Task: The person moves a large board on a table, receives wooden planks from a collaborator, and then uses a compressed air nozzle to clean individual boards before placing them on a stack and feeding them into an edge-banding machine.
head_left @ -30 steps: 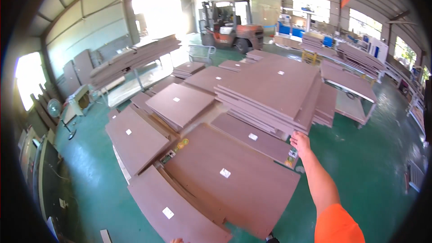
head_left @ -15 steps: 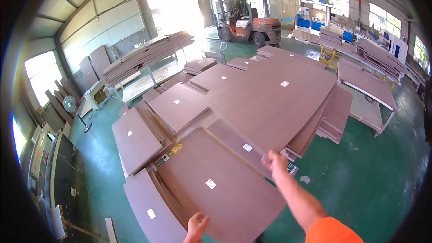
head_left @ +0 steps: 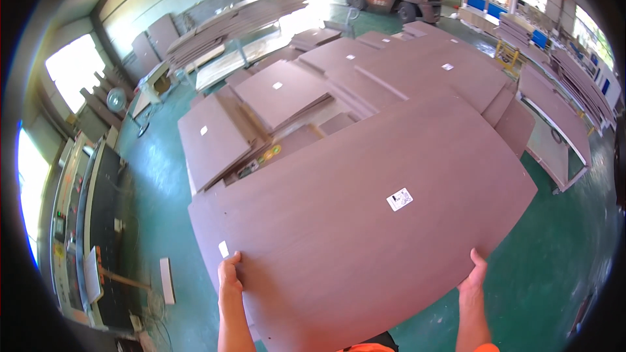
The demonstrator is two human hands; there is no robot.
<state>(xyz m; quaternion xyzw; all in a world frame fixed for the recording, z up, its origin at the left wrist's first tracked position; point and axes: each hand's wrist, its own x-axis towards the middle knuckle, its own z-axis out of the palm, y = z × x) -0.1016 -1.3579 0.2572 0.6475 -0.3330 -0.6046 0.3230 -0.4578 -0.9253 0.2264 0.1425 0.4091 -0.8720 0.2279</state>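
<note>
A large brown board [head_left: 339, 234] spans the space in front of me, held crosswise. It carries a white label [head_left: 400, 199] and small holes near its edges. My left hand [head_left: 229, 275] is closed on its near left part, thumb on top, beside a small white sticker [head_left: 223, 248]. At its near right edge, my right hand [head_left: 475, 272] grips it too, thumb upward and the other fingers mostly hidden below. Behind lie stacks of similar boards, among them a labelled one [head_left: 212, 137] at the left and another [head_left: 280, 94] in the middle. The held board covers much of the nearer stacks.
A long machine [head_left: 98, 221] stands at the left, with a floor fan [head_left: 117, 101] beyond it. A board strip [head_left: 167, 280] lies on the green floor. More boards lie on a far rack [head_left: 228, 29]. A frame cart [head_left: 562, 133] stands at right; a forklift [head_left: 417, 0] is at the back.
My hands, both free of any board before, now hold the large board by its left and right sides. It has come toward me, across the front stacks. The view has tilted down.
</note>
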